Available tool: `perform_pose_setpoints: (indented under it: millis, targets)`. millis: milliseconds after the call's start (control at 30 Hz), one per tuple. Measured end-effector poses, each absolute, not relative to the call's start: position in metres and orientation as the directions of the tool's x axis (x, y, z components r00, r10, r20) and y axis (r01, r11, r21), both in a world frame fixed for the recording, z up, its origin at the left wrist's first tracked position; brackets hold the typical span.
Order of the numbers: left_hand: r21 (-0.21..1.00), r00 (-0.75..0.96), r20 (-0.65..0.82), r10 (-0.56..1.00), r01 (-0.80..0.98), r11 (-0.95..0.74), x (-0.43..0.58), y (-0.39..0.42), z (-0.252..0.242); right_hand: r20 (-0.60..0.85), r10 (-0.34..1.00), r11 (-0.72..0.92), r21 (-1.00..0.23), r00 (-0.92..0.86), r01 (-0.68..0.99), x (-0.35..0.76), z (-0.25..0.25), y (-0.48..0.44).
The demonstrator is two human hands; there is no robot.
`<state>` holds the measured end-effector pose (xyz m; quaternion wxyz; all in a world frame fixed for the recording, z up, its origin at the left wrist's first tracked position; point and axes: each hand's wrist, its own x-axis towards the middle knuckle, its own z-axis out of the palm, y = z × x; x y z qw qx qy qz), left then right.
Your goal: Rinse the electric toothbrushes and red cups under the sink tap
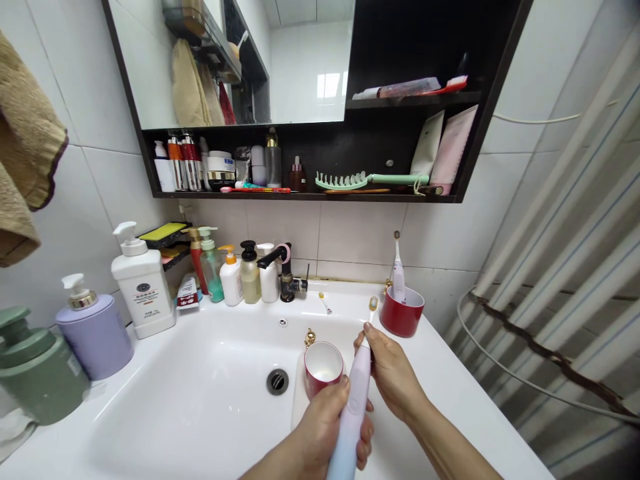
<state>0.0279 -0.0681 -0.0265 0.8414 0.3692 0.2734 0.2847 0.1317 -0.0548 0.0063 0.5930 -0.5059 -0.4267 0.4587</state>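
An electric toothbrush (354,400) with a pink-to-blue handle is held over the right side of the sink. My left hand (325,420) wraps round its handle. Higher up, the fingers of my right hand (390,367) pinch the neck just below the brush head (373,305). Beneath, a red cup (320,381) with a white inside stands in the basin beside my left thumb. Behind my right hand, a second red cup (401,320) on the sink's rim holds another electric toothbrush (398,277). A small loose brush head (325,304) lies on the back ledge.
The white sink (200,393) has a black faucet (286,273) at the back. Several pump bottles, among them a white one (145,293) and a purple one (95,337), line the left side. A dark mirror cabinet (310,197) overhangs the back; a pale curtain (565,267) hangs at right.
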Motion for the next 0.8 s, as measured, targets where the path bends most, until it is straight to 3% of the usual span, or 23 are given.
perform_pose_setpoints:
  millis: [200,400,500,600,800]
  targets:
    - [0.708,0.373,-0.041,0.927,-0.643,0.29,0.024,-0.05,-0.022,0.088,0.995,0.089,-0.995,-0.041,0.043,0.107,0.003,-0.068]
    - [0.704,0.152,0.085,0.985,-0.709,0.049,0.003,-0.028,-0.009,-0.013,0.996,0.004,-0.98,-0.085,0.201,0.094,-0.008,-0.081]
    - [0.671,0.034,0.062,0.997,-0.741,-0.017,-0.008,-0.016,-0.007,-0.028,0.994,-0.002,-0.972,-0.11,0.234,0.09,-0.012,-0.085]
    - [0.668,0.064,0.043,0.997,-0.744,0.019,-0.011,-0.01,-0.008,-0.046,0.991,-0.023,-0.984,-0.125,0.178,0.086,-0.022,-0.085]
    - [0.584,0.187,0.048,0.981,-0.802,0.125,-0.011,-0.011,-0.006,-0.147,0.948,-0.186,-0.975,-0.282,-0.119,0.08,-0.033,-0.084]
